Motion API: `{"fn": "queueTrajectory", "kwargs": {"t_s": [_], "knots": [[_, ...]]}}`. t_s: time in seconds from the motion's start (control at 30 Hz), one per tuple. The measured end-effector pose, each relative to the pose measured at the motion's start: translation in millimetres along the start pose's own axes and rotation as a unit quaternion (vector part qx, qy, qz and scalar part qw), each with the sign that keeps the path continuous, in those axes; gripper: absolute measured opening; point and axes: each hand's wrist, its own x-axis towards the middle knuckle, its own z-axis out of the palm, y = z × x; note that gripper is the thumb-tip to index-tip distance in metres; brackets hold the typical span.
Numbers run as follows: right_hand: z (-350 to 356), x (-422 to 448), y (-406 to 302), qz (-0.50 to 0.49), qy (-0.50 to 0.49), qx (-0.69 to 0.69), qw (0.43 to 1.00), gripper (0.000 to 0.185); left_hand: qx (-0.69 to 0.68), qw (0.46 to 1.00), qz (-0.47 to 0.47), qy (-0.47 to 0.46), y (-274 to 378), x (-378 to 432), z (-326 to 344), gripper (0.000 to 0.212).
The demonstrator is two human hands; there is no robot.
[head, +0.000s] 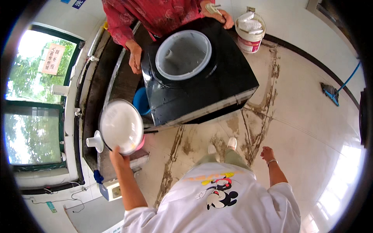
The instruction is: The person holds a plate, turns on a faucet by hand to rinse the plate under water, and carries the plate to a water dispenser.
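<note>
My left hand [119, 159] grips the near rim of a round white lid or shallow basin [121, 126], above the ledge at the left. Just left of it lies a small white funnel-shaped piece [95, 141]. Low at my right side, my right hand [267, 154] hangs with its fingers curled; nothing shows in it. In front of me stands a black glossy panel [201, 93] with a round pale-rimmed tub or bowl [191, 72] set in it, its inside grey. Another person in a red top has both hands at the panel's far side and corner.
A blue bucket [141, 100] and a pink item [141, 143] are beside the ledge. At the back wall stands a white bucket [249, 43] filled with white pieces. A blue-handled broom [330, 94] leans at the right wall. The tiled floor [303, 139] has brown stains.
</note>
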Motion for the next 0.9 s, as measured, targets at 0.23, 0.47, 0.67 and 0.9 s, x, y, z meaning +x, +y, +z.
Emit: {"fn": "queueTrajectory", "kwargs": {"t_s": [0.23, 0.47, 0.67, 0.9], "knots": [[36, -22, 5, 0.015, -0.009, 0.04, 0.999, 0.014, 0.122, 0.981, -0.14, -0.058, -127, -19, -83, 0.028], [88, -74, -53, -0.079, -0.071, -0.04, 0.994, 0.022, 0.082, 0.955, -0.261, -0.113, -177, -58, -52, 0.026], [132, -136, -122, -0.185, -0.124, -0.098, 0.97, 0.031, 0.092, 0.927, -0.304, -0.199, -215, -58, -31, 0.022], [188, -160, -199, -0.521, -0.034, -0.429, 0.737, 0.044, 0.106, 0.89, -0.348, -0.274, -245, -69, 38, 0.023]]}}
